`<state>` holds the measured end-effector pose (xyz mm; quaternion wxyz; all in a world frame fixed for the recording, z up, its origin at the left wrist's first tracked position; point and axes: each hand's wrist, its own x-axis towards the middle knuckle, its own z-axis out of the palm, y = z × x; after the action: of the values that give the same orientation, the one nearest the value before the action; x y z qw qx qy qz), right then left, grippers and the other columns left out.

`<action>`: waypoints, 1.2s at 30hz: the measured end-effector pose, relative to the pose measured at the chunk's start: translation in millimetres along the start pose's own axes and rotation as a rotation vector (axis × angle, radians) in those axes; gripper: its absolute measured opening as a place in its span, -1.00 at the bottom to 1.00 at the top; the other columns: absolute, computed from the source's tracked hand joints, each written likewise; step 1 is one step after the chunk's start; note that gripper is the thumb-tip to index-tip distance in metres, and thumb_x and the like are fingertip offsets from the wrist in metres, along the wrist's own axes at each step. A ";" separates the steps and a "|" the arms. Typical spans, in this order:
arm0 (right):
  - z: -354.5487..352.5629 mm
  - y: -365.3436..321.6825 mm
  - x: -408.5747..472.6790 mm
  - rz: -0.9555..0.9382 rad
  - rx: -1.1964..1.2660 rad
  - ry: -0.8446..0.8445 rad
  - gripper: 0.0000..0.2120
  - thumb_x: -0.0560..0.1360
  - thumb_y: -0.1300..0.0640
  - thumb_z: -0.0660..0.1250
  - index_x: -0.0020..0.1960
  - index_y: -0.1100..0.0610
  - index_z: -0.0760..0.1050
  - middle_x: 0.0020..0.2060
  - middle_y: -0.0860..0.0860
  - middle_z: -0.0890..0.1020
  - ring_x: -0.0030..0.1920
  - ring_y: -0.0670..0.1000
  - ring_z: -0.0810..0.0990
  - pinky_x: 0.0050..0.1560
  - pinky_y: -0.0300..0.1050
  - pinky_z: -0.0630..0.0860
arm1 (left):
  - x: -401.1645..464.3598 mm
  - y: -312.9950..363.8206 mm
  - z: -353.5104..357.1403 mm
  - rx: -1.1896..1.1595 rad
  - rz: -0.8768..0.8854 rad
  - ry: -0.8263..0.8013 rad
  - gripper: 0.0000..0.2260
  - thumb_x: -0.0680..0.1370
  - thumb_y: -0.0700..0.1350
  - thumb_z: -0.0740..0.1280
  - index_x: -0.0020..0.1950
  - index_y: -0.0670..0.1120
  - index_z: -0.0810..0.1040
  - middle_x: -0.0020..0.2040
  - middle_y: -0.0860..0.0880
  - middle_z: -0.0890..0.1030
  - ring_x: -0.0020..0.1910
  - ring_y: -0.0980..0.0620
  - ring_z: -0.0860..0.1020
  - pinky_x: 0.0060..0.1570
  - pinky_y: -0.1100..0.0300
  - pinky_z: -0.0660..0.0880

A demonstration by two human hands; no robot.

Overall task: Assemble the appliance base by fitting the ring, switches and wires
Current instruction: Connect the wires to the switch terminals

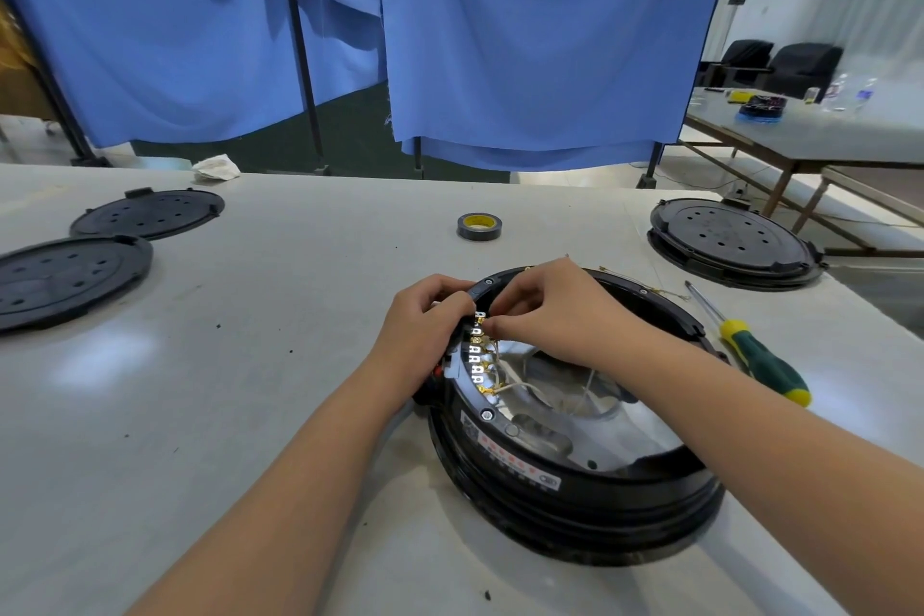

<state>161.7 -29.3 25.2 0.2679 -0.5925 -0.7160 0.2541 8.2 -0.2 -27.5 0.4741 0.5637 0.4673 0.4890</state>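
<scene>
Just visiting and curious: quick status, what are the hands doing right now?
Left hand grips base rim at switch block. Right hand pinches wire connector at terminals. Screwdriver lies aside; nothing blocking.

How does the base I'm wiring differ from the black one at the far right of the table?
The base being wired is open, showing metal interior and wires; the far-right base is closed by a perforated black cover. Both hands, left and right, work on the near one; the far one sits untouched. Both are round and black.
</scene>
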 end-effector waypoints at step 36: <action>3.3 -2.6 3.5 0.000 0.016 -0.041 -0.90 0.45 0.17 0.41 -0.13 0.03 0.70 -0.30 -0.09 0.68 -0.22 -0.11 0.61 -0.19 -0.28 0.51 | 9.3 -0.3 -0.7 0.161 -0.069 -0.172 -0.75 0.56 -0.20 0.14 0.06 -0.26 0.57 -0.14 -0.08 0.59 -0.14 -0.03 0.51 -0.14 0.10 0.41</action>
<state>157.0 -26.5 24.9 0.2579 -0.5851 -0.7193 0.2718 8.3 9.2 -26.7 0.4819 0.6235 0.4818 0.3832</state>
